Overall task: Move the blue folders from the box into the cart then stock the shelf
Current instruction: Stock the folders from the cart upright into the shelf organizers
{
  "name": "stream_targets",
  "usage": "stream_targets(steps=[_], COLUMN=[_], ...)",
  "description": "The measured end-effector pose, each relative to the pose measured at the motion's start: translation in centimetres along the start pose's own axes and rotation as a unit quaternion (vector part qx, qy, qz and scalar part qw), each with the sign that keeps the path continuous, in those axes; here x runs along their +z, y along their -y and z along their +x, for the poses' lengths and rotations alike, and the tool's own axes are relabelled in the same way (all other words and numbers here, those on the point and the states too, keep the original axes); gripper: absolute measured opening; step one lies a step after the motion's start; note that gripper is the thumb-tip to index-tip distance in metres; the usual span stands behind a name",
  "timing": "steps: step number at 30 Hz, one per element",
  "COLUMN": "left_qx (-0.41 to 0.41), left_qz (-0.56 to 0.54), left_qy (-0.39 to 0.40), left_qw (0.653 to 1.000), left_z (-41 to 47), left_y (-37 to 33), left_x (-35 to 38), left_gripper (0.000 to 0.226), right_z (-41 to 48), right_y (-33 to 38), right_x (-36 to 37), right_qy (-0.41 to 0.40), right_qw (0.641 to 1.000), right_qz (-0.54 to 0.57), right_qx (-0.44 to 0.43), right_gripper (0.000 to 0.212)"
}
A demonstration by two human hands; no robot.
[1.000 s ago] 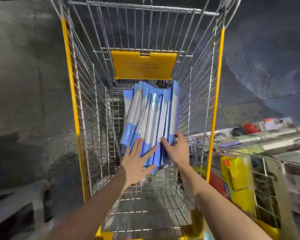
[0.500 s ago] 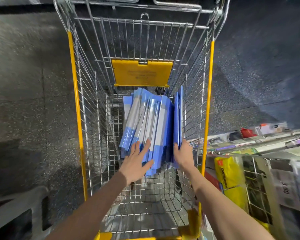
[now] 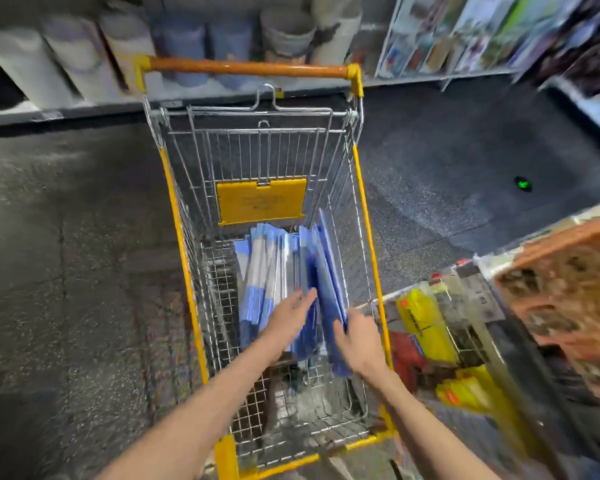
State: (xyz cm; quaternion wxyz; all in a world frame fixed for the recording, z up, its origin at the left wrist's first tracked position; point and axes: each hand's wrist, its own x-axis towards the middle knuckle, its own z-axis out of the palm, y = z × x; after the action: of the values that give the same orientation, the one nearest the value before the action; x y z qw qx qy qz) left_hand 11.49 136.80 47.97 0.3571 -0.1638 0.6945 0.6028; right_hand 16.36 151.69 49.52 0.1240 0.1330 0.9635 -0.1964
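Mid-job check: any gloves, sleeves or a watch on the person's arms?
No. The left hand and right hand are ungloved, both forearms bare with no sleeve in view. No watch, band or ring shows, though blur could hide a small one.

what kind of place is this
Most likely a shop aisle, perhaps a stationery or variety store: a wire shopping cart holds blue folders, shelves of packaged goods line the far wall, and a wire rack of yellow packs stands to the right.
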Motion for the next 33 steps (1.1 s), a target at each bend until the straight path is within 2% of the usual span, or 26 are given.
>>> stream_targets(steps=[3,5,8,10,12,15,18,20,22,24,25,27,28,30,32,33], left_qx=[-0.027,-0.035,-0.006,0.015,0.022,0.039,0.062,0.081,0.112,0.144,0.160,0.184,0.191,0.200,0.205,0.210], left_qz=[-0.107,-0.126,-0.149,-0.135,-0.126,-0.141,-0.154,-0.162,-0.173,-0.162,-0.149,-0.139,-0.140,-0.144,-0.160,-0.161], left_qy=[0.035,0.043,0.013,-0.002,-0.018,-0.004,-0.007,-0.015,-0.026,-0.022,-0.015,-0.010,0.000,0.019,0.035,0.050], left_qw=[0.993,0.991,0.989,0.991,0.992,0.989,0.986,0.983,0.978,0.976,0.976,0.973,0.972,0.969,0.965,0.963], left_z=[-2.8,-4.8,-7.5,-8.8,-10.3,-12.6,-14.1,-14.8,-15.2,-16.3,-16.9,-18.1,-18.4,-19.4,-20.3,-20.6], left_y=[-1.6,-1.8,-0.8,0.5,1.5,2.2,2.4,2.3,2.2,2.1,1.8,1.3,1.1,1.0,1.1,1.4], left_x=[0.1,-0.2,-0.9,-1.3,-1.7,-2.3,-2.4,-2.3,-2.2,-1.8,-1.4,-0.5,0.0,1.4,2.5,3.4], left_gripper=[0.090,0.097,0.067,0.062,0.058,0.043,0.030,0.038,0.061,0.085,0.088,0.061,0.041,0.019,0.016,0.028], right_z=[-4.6,-7.4,-11.5,-13.6,-15.2,-17.0,-18.5,-19.1,-19.4,-19.5,-19.2,-18.8,-18.6,-18.4,-18.1,-18.2], right_y=[2.8,4.3,5.7,6.1,6.4,6.5,6.3,6.1,5.5,4.6,4.0,3.2,3.1,3.0,3.4,3.4], right_x=[-0.7,-0.6,-0.7,-0.9,-1.2,-1.3,-1.2,-1.5,-2.2,-3.4,-4.0,-5.6,-6.6,-8.7,-10.7,-11.7], right_qy=[-0.005,-0.028,-0.053,-0.043,-0.042,-0.041,-0.059,-0.064,-0.042,-0.017,-0.022,-0.071,-0.088,-0.093,-0.094,-0.096], right_qw=[0.998,0.995,0.993,0.992,0.989,0.986,0.982,0.981,0.985,0.981,0.976,0.969,0.963,0.945,0.928,0.917], right_qz=[-0.053,-0.070,-0.063,-0.070,-0.086,-0.095,-0.095,-0.088,-0.019,0.122,0.174,0.227,0.250,0.311,0.357,0.384], right_qx=[-0.032,-0.059,-0.090,-0.100,-0.111,-0.130,-0.155,-0.161,-0.167,-0.151,-0.127,-0.066,-0.042,-0.022,-0.042,-0.051], right_gripper=[0.029,0.026,0.028,0.032,0.026,0.025,0.036,0.051,0.058,0.040,0.032,0.035,0.043,0.057,0.063,0.065])
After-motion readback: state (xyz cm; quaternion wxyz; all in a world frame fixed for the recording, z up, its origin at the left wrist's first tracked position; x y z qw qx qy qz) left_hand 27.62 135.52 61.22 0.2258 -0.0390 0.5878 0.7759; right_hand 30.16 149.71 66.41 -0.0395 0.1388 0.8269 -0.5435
